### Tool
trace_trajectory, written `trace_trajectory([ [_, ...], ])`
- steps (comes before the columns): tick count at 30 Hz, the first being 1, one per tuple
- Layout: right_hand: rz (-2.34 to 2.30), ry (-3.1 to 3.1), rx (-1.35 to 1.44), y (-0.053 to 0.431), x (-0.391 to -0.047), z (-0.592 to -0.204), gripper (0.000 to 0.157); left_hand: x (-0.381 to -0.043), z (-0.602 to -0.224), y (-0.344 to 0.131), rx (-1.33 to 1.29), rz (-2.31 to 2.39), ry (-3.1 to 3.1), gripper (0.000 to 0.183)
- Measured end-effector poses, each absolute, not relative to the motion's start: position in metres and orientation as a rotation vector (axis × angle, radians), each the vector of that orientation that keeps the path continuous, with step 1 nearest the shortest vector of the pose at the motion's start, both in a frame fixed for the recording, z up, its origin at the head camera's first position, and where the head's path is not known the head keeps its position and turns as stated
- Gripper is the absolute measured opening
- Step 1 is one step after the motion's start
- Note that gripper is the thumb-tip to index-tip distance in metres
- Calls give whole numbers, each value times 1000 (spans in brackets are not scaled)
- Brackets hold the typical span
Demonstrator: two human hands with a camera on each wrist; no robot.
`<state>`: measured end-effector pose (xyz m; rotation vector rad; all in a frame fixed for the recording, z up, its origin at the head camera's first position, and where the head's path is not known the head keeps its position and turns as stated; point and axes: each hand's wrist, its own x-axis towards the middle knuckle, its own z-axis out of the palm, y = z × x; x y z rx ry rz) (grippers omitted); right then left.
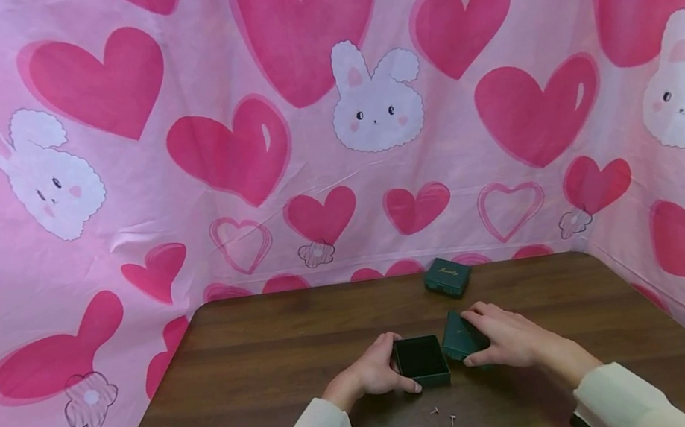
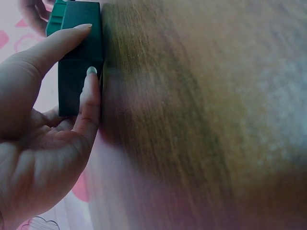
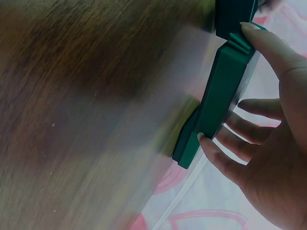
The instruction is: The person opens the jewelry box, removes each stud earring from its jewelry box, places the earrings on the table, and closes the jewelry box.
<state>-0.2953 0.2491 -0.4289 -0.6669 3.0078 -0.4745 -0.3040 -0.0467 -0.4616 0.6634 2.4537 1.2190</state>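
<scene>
My left hand (image 1: 378, 370) grips an open dark green jewelry box base (image 1: 435, 381) by its left side, thumb along the near wall. Its inside is black. In the left wrist view the thumb and a finger press on the green box base (image 2: 79, 86). My right hand (image 1: 509, 338) holds a green box lid (image 1: 461, 337), turned at an angle, right beside the base. Thumb and fingers sit at opposite edges of the green lid (image 3: 223, 91) in the right wrist view. Two small metal studs, a left stud (image 1: 434, 411) and a right stud (image 1: 453, 419), lie in front of the base.
A closed green box (image 1: 447, 277) with gold lettering stands at the far edge of the brown wooden table (image 1: 261, 378). A pink cloth (image 1: 322, 171) with hearts and rabbits hangs behind and at both sides.
</scene>
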Motion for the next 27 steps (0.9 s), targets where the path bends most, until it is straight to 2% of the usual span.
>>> trace_trajectory([
  [27, -518, 2911, -785, 241, -290, -426, 85, -304, -461, -46, 679, 1200, 2454, 66],
])
